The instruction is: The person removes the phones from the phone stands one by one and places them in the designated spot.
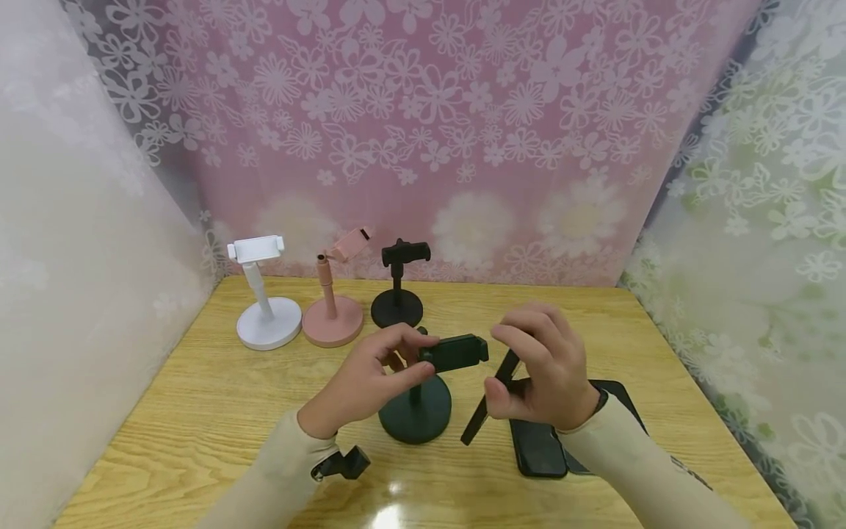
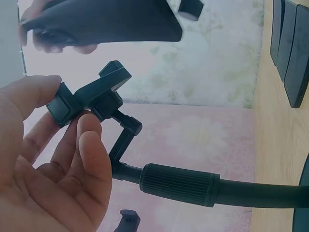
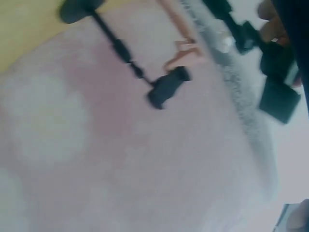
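Note:
My left hand [image 1: 370, 378] pinches one end of the clamp [image 1: 456, 353] on a dark green phone stand. In the left wrist view, thumb and fingers grip that clamp's end piece [image 2: 63, 105], and a jointed arm [image 2: 124, 142] links it to the ribbed pole. The stand's round base [image 1: 416, 422] sits on the table. To the right, my right hand [image 1: 545, 367] holds a dark smartphone [image 1: 485, 411] by its edges, tilted and close beside the clamp. In the left wrist view the phone [image 2: 111, 24] hangs apart from the clamp.
White [image 1: 267, 327], pink [image 1: 333, 323] and black [image 1: 396, 308] phone stands line the table's back left. Dark phones [image 1: 538, 450] lie on the wooden table [image 1: 198, 411] below my right forearm. Floral curtains [image 1: 423, 147] enclose the back and sides.

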A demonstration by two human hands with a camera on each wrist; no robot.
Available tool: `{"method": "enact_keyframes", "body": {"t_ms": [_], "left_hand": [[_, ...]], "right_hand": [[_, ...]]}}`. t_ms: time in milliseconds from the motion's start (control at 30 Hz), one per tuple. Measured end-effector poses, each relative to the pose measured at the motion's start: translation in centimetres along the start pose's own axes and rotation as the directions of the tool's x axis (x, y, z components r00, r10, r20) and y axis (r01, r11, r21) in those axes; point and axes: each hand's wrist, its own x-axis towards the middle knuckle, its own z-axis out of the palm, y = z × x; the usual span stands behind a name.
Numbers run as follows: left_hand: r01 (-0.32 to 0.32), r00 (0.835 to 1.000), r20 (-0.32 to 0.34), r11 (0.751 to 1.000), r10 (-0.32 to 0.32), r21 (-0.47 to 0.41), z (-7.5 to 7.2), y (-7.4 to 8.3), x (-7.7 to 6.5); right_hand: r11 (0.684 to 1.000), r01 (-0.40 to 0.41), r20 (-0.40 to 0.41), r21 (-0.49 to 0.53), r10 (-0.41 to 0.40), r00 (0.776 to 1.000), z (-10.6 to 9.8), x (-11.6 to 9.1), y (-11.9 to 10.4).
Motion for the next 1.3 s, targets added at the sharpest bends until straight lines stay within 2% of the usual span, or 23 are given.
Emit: {"method": "enact_keyframes", "body": {"t_ms": [133,200,300,400,467,567,633,733,900,1033,1100,1167,1300], "left_hand": [[0.006,1.000,0.004,1.000,-0.006,-0.023,-0.1,-0.1,0.0],[0.011,1.000,0.005,0.999,-0.010,-0.034,-0.1,-0.1,0.0],[0.017,1.000,0.007,0.999,-0.017,-0.047,-0.1,-0.1,0.0],[0.021,1.000,0.010,0.998,-0.020,-0.056,-0.1,-0.1,0.0],[0.023,1.000,0.013,0.998,-0.023,-0.059,-0.1,-0.2,0.0],[0.027,1.000,0.016,0.998,-0.026,-0.062,-0.1,-0.2,0.0],[0.029,0.999,0.018,0.998,-0.028,-0.064,-0.1,-0.2,0.1],[0.032,0.999,0.020,0.997,-0.031,-0.068,-0.1,-0.2,0.1],[0.039,0.999,0.024,0.996,-0.037,-0.075,-0.1,-0.2,0.2],[0.044,0.999,0.022,0.996,-0.042,-0.074,-0.1,-0.1,0.1],[0.046,0.999,0.020,0.996,-0.044,-0.073,-0.1,-0.1,0.1],[0.046,0.999,0.020,0.996,-0.045,-0.074,-0.1,0.0,0.1],[0.048,0.999,0.024,0.996,-0.046,-0.079,-0.1,0.0,0.0]], "right_hand": [[0.996,-0.047,-0.044,-0.081,0.043,0.998,-1.8,-1.4,0.9],[0.987,-0.091,-0.029,-0.133,0.088,0.996,-3.0,-2.6,1.6],[0.963,-0.164,0.037,-0.214,0.176,0.984,-5.3,-5.1,3.1],[0.935,-0.205,0.169,-0.289,0.261,0.950,-8.3,-8.2,4.9],[0.917,-0.211,0.273,-0.339,0.311,0.910,-10.5,-10.1,6.2],[0.884,-0.217,0.420,-0.414,0.397,0.816,-13.7,-12.7,8.1],[0.863,-0.228,0.499,-0.451,0.456,0.737,-15.8,-14.2,9.2],[0.840,-0.243,0.609,-0.486,0.524,0.595,-18.6,-16.3,10.6],[0.807,-0.258,0.734,-0.531,0.590,0.336,-22.1,-19.5,12.0],[0.769,-0.278,0.757,-0.575,0.630,0.175,-23.6,-21.3,12.7],[0.756,-0.290,0.764,-0.587,0.636,0.111,-23.9,-22.0,12.9],[0.746,-0.295,0.767,-0.597,0.638,0.063,-23.9,-22.6,13.0],[0.719,-0.311,0.758,-0.621,0.652,-0.008,-23.7,-23.5,13.1]]}}
